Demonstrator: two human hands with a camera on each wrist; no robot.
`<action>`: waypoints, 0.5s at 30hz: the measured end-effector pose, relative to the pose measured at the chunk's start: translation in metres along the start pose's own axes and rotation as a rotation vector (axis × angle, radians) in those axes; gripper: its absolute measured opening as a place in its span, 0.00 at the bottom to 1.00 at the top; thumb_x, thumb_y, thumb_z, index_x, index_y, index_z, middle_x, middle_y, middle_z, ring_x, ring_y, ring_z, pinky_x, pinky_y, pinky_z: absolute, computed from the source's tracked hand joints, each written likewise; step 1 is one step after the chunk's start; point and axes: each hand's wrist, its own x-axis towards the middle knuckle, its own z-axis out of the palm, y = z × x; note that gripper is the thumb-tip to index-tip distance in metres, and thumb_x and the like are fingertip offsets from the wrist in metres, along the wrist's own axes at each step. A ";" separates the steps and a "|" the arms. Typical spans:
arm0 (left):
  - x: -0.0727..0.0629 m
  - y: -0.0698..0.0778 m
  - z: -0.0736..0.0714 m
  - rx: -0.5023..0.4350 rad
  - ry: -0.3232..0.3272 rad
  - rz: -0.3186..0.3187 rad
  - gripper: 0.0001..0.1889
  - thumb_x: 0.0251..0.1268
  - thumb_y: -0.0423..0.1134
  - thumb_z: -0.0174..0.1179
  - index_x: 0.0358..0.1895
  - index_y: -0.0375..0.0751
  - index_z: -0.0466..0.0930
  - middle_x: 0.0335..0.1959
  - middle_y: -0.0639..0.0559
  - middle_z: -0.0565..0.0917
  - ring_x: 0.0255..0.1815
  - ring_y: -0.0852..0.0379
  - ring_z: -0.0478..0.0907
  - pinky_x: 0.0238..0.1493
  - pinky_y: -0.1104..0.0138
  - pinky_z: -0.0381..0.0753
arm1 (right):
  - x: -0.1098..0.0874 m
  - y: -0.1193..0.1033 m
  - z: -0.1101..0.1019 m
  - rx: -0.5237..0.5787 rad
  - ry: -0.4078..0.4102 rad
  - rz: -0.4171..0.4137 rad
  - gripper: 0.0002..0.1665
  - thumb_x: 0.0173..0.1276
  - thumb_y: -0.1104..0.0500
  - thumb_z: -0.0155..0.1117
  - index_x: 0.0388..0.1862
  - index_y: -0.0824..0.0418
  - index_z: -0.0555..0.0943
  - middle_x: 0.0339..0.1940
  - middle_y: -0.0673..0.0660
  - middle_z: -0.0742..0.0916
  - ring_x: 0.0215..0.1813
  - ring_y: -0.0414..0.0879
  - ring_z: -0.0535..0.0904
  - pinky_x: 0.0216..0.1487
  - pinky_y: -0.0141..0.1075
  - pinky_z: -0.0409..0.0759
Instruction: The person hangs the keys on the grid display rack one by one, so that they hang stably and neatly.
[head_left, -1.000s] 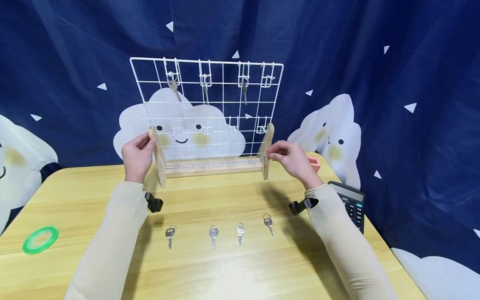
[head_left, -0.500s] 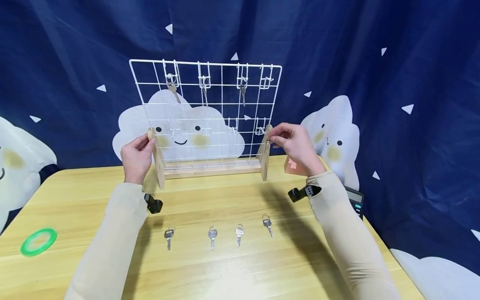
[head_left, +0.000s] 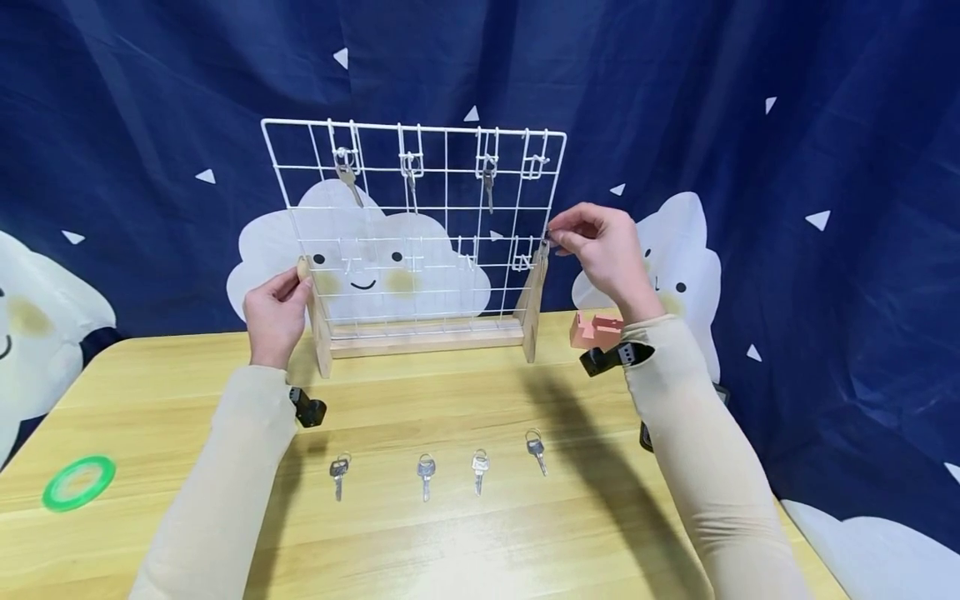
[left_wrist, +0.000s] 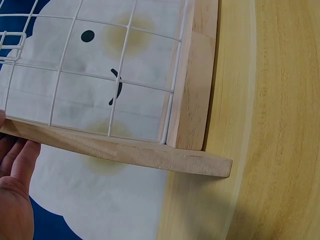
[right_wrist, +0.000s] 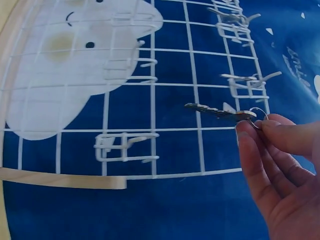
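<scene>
A white wire grid rack (head_left: pixel 446 207) on a wooden stand (head_left: pixel 427 337) stands upright at the back of the table. My left hand (head_left: pixel 273 321) grips the top of its left wooden post between thumb and fingers. My right hand (head_left: pixel 603 250) is beside the grid's right edge, above the right post, and pinches a key (right_wrist: pixel 220 112) by its ring. Three keys hang from the top hooks: one at left (head_left: pixel 348 179), a middle key (head_left: pixel 412 182) and a third key (head_left: pixel 489 185). No key hangs on the top right hook (head_left: pixel 535 167). Several ringed keys, such as this key (head_left: pixel 426 475), lie in front.
On the table's left lies a green ring (head_left: pixel 54 497). A pink block-shaped holder (head_left: pixel 596 332) sits behind the right forearm, and a dark calculator (head_left: pixel 647 437) is mostly hidden by that sleeve. A blue curtain (head_left: pixel 420 50) with clouds hangs behind the rack.
My right hand has risen with the key, from beside the lower right post to above its top. The left hand keeps its grip on the left post.
</scene>
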 end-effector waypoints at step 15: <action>0.001 -0.002 0.000 0.016 0.002 -0.001 0.19 0.71 0.40 0.61 0.60 0.35 0.79 0.56 0.40 0.81 0.56 0.54 0.79 0.54 0.70 0.79 | 0.036 -0.027 -0.003 0.137 0.189 -0.009 0.05 0.65 0.72 0.66 0.40 0.70 0.86 0.35 0.58 0.88 0.35 0.45 0.83 0.40 0.34 0.86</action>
